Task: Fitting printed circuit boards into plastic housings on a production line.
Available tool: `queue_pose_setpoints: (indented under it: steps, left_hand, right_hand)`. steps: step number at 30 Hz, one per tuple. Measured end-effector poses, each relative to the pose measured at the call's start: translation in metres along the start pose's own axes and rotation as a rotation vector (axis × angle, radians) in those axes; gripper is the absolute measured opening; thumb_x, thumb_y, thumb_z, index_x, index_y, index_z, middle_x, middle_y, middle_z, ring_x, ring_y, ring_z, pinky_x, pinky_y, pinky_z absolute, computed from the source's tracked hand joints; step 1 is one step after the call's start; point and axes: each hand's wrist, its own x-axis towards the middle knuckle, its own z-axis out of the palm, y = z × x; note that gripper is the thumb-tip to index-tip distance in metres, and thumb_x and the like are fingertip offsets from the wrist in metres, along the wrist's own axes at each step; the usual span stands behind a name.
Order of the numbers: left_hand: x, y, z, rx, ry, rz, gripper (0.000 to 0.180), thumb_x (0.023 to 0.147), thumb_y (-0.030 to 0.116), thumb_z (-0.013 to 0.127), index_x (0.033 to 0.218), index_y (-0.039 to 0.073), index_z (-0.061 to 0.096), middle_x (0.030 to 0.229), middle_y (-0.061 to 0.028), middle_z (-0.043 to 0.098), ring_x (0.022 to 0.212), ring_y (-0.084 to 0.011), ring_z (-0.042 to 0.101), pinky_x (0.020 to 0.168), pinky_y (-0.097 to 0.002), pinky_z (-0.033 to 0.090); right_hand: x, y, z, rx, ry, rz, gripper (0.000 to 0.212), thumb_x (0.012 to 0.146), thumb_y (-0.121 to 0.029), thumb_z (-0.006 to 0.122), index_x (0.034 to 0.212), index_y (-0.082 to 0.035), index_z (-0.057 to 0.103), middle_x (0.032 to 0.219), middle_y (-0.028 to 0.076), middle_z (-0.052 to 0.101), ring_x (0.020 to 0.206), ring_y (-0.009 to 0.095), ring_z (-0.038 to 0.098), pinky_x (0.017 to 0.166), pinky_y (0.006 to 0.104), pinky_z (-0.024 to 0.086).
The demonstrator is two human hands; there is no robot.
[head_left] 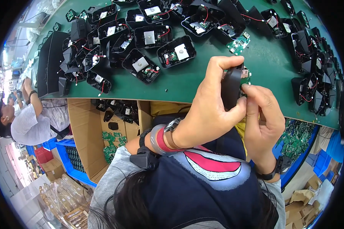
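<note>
My left hand (206,107) grips a black plastic housing (229,89), turned on its side above the table's near edge, with thumb and forefinger at its two ends. A small green circuit board (246,79) shows at the housing's open side. At that board, the thumb and forefinger of my right hand (265,118) pinch close together; the exact spot they hold is partly hidden. Just beyond my hands, a loose green circuit board (239,43) lies on the green tabletop (141,90). An open black housing (176,52) with a white plate and red wire sits left of it.
Many more open black housings (153,37) crowd the far and left table, with another cluster (307,57) at right. A cardboard box (82,141) below the edge holds housings and green boards. A blue bin of boards (298,141) stands right. Another person (36,118) works at far left.
</note>
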Motion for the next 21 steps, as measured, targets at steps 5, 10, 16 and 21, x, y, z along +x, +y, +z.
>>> queue_pose_setpoints:
  steps: [5,10,16,21]
  left_hand:
    - [0.002,-0.002,-0.006,-0.149,-0.105,-0.042,0.059,0.072,-0.003,0.055,0.126,0.002,0.033,0.117,-0.0119,0.046,0.106,-0.0155,0.047,0.095,-0.0296,0.036]
    - [0.007,-0.008,-0.009,-0.333,-0.256,-0.05,0.059,0.075,0.01,0.057,0.128,0.003,0.032,0.125,-0.0129,0.043,0.112,-0.0174,0.044,0.098,-0.0317,0.034]
    - [0.011,-0.005,-0.015,-0.355,-0.253,-0.131,0.059,0.074,0.009,0.058,0.128,0.003,0.034,0.127,-0.0142,0.043,0.114,-0.0198,0.046,0.099,-0.0328,0.035]
    - [0.009,-0.003,-0.009,-0.448,-0.184,-0.194,0.059,0.073,0.005,0.055,0.128,0.002,0.034,0.128,-0.0156,0.043,0.115,-0.0201,0.045,0.1,-0.0338,0.035]
  right_hand:
    - [0.004,-0.002,-0.005,-0.008,-0.05,0.031,0.018,0.078,0.006,0.059,0.096,0.001,0.063,0.089,0.013,0.062,0.077,0.02,0.061,0.066,0.0258,0.048]
    - [0.005,0.0,0.001,0.354,0.034,0.285,0.017,0.078,0.003,0.064,0.094,0.001,0.059,0.087,0.008,0.061,0.073,0.011,0.058,0.062,0.0211,0.047]
    - [0.014,0.011,-0.004,0.819,0.09,0.595,0.025,0.078,0.001,0.068,0.098,0.003,0.054,0.087,0.01,0.064,0.075,0.009,0.061,0.07,0.0193,0.049]
    - [0.016,0.009,-0.003,0.809,0.08,0.677,0.025,0.077,-0.002,0.069,0.098,0.003,0.056,0.085,0.008,0.065,0.073,0.008,0.06,0.064,0.0172,0.048]
